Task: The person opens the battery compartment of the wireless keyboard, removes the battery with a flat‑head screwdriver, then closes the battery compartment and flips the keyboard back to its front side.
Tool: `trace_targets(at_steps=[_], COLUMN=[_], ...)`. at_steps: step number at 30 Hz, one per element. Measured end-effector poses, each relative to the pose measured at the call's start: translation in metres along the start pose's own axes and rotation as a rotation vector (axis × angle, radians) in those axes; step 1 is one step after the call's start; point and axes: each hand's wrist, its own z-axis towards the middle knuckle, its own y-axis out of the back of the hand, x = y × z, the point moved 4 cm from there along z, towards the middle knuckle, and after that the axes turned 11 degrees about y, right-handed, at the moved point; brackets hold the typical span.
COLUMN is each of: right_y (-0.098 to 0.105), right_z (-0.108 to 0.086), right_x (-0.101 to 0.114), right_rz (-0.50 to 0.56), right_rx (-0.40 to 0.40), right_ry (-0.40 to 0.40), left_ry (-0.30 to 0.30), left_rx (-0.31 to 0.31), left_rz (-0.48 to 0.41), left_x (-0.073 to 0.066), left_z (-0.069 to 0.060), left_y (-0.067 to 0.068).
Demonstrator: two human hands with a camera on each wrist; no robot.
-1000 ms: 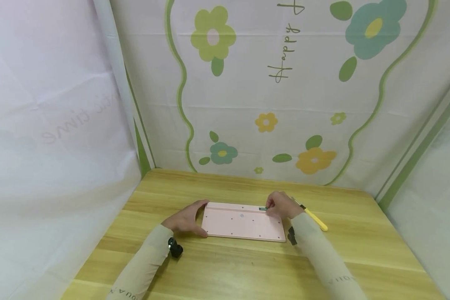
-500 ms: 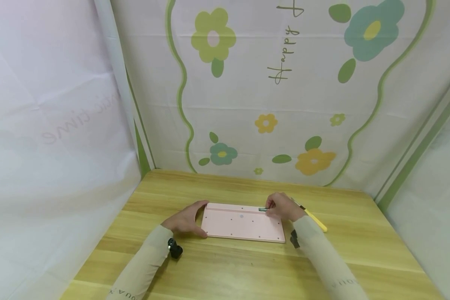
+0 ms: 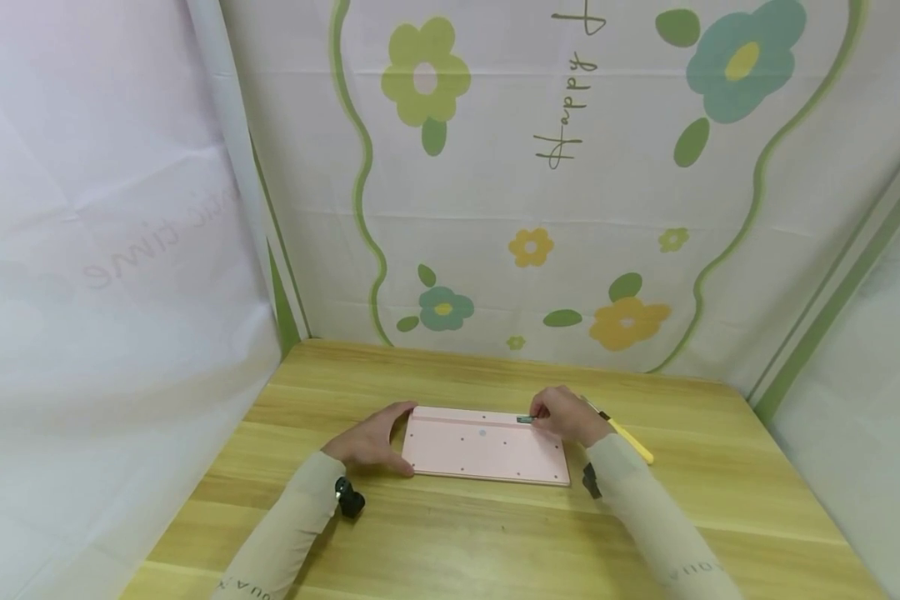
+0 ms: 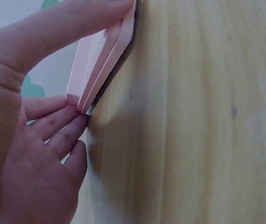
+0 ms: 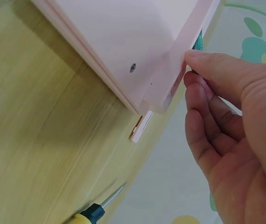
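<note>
A pink flat panel (image 3: 487, 454) with small dark screws lies on the wooden table. The left hand (image 3: 371, 437) grips its left end, thumb at the near corner and fingers at the far one; the left wrist view shows the fingertips against the panel's edge (image 4: 80, 84). At the panel's raised far strip, the right hand (image 3: 566, 414) pinches a small green part (image 3: 526, 419) between thumb and curled fingers. In the right wrist view the green part (image 5: 198, 42) is mostly hidden behind the strip and the thumb.
A screwdriver with a yellow handle (image 3: 633, 442) lies right of the panel, beside the right forearm. In the right wrist view a narrow pink piece (image 5: 141, 127) lies by the panel's corner. A flowered cloth (image 3: 487, 183) hangs behind the table (image 3: 450, 542).
The right wrist and forearm have shifted very slightly to the right, while the fingers stay at the green part. The left hand keeps its grip on the panel.
</note>
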Motion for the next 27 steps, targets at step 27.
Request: trace_targets(at_steps=[27], right_y=[0.028], right_z=[-0.027], right_x=[-0.039], right_rz=[-0.008], right_rx=[-0.193], right_ry=[0.03], left_ry=[-0.011], left_rx=[-0.004], left_rz=[0.017], left_x=[0.0], left_z=[0.0], left_y=[0.0])
